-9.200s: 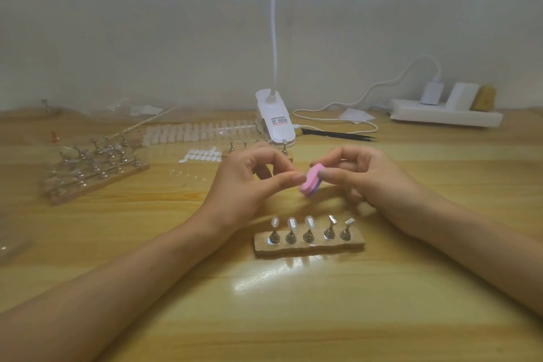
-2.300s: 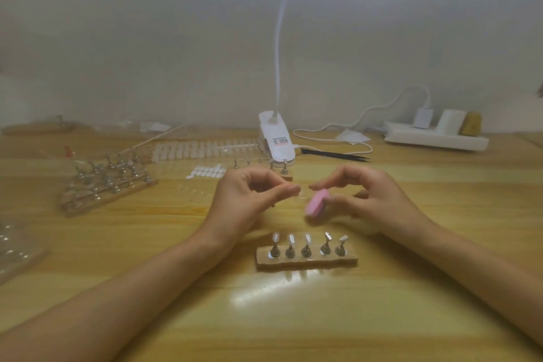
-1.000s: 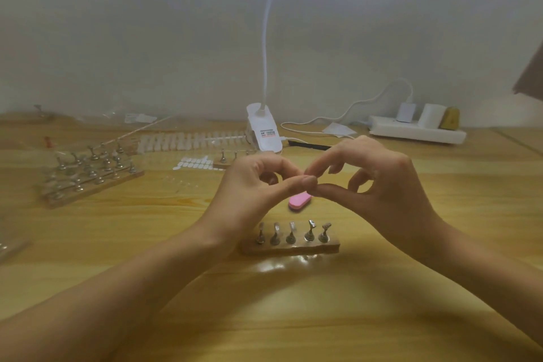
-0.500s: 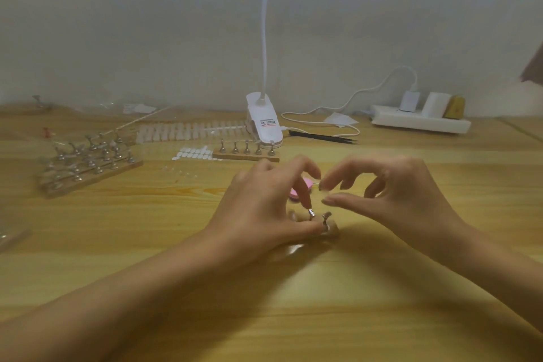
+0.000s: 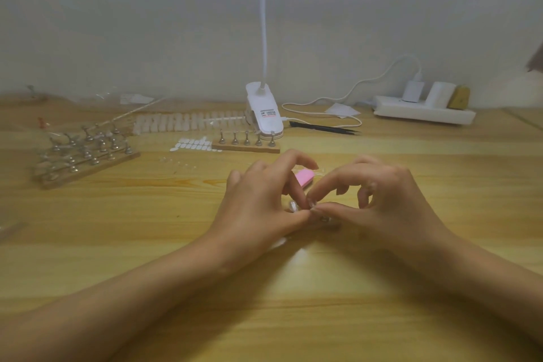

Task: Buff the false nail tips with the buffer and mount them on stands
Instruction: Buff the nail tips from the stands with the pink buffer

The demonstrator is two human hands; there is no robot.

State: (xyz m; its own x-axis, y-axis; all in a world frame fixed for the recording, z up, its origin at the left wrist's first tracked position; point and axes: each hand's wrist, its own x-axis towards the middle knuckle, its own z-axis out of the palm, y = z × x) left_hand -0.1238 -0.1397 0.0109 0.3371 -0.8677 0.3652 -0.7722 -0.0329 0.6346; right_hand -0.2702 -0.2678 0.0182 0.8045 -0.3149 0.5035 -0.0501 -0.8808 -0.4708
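Wooden table (image 5: 117, 244), cluttered at the back. The left hand (image 5: 258, 209) and right hand (image 5: 379, 206) meet fingertip to fingertip, pinching what is likely a nail tip onto the stand (image 5: 324, 219) beneath them — too small to confirm. The pink buffer (image 5: 304, 178) lies just beyond the fingers. Another stand (image 5: 245, 145) farther off looks bare — plenty left.

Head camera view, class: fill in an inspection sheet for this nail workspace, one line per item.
Surface: wooden table, bare near the front.
Job's things: pink buffer lying behind the hands; near stand mostly hidden.
Clutter: spare stands, stand rack, nail tip strip, tweezers.
Grippers: left hand and right hand pinching at the stand; what the grip holds is hidden.
Cables: white cable to power strip.
Surroundings: plain wall, clip lamp.
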